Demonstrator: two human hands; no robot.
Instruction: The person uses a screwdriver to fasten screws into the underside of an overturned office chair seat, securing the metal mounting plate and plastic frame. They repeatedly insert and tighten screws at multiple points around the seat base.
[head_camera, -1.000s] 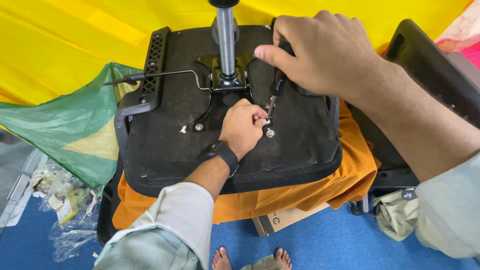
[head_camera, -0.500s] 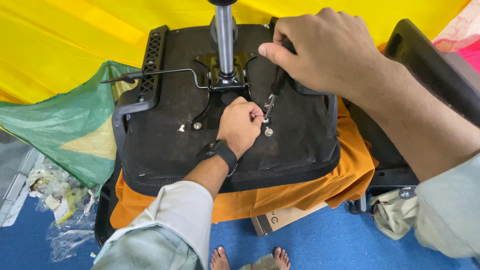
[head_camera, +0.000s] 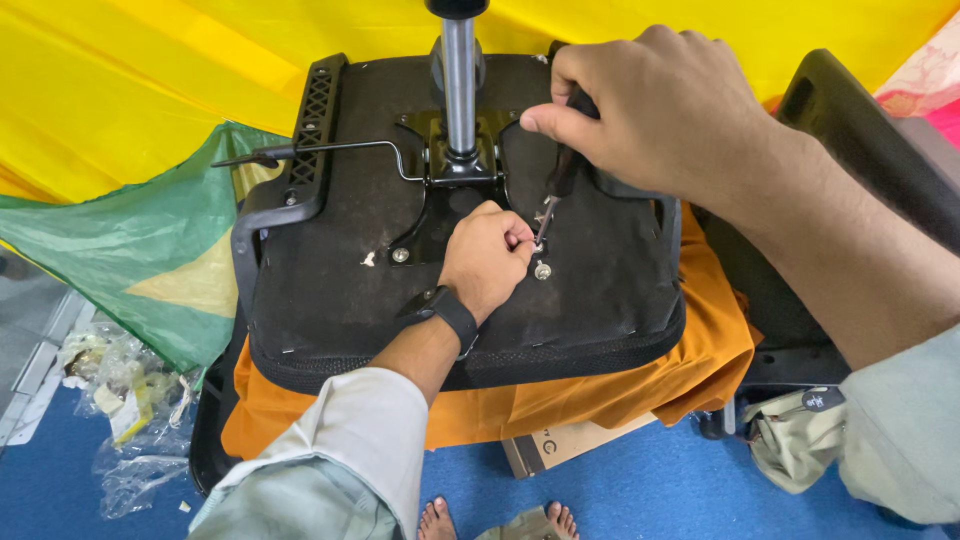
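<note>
Screwdriver (head_camera: 560, 175), dark handle and thin metal shaft, stands tilted over the upturned black chair seat (head_camera: 340, 290), tip pointing down just right of the seat's metal mounting plate (head_camera: 440, 215). Right hand (head_camera: 665, 115) comes in from the upper right, wrist bent, fingers curled tight round the handle, thumb pressed along its side; grip fully closed on the screwdriver. Left hand (head_camera: 487, 260) reaches up from below, forearm straight, a black wristband (head_camera: 452, 315) on the wrist; fingers pinched shut at the shaft's lower end, just right of the plate. What sits in that pinch is too small to tell. One screw with washer (head_camera: 542, 271) sits in the seat just below the tip, and one more screw head (head_camera: 400, 256) on the plate's lower left corner. One steel column (head_camera: 459, 85) rises from the plate's top. One bent lever rod (head_camera: 330, 150) runs left from the plate. One armrest (head_camera: 300, 140) on the seat's left edge. Orange cloth (head_camera: 600, 390) under the seat, yellow sheet (head_camera: 150, 80) behind it, green plastic (head_camera: 130, 250) to its left. Two bare feet (head_camera: 495, 520) on the blue floor (head_camera: 650, 490) below the seat, cardboard box (head_camera: 570, 445) beside them.
</note>
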